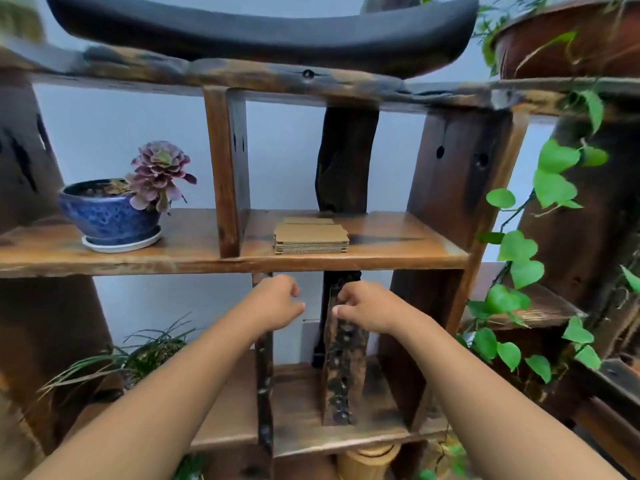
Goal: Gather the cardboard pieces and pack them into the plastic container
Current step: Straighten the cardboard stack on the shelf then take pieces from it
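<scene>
A stack of brown cardboard pieces lies on the middle wooden shelf, with another flat piece just behind it. My left hand and my right hand hover side by side below the shelf's front edge, under the stack. Both hands have their fingers curled loosely inward and hold nothing. No plastic container is in view.
A blue pot with a purple succulent stands on the same shelf to the left, past a wooden divider. A leafy vine hangs at the right. A grassy plant sits lower left. A dark curved object rests on top.
</scene>
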